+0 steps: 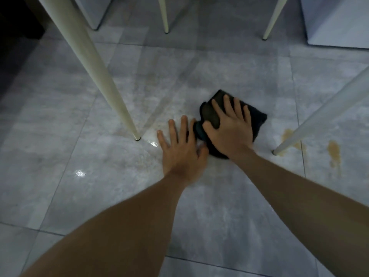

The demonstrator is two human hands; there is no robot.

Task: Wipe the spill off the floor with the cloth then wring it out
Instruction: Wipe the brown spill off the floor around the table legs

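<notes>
Right hand (229, 130) pressed flat on the dark cloth (257, 118), fingers spread across it, thumb hooked over its left fold. The cloth lies mid-floor (99, 196) between two white legs (95, 76). Left hand (180, 150) rests beside it, palm down, fingers splayed, grasping nothing. Brown spill (334, 151) sits by the right leg (319, 114), near the floor's right edge.

Dark cloth (257, 118) bunched on floor (99, 176) — brown spill (334, 151) nearby.
</notes>
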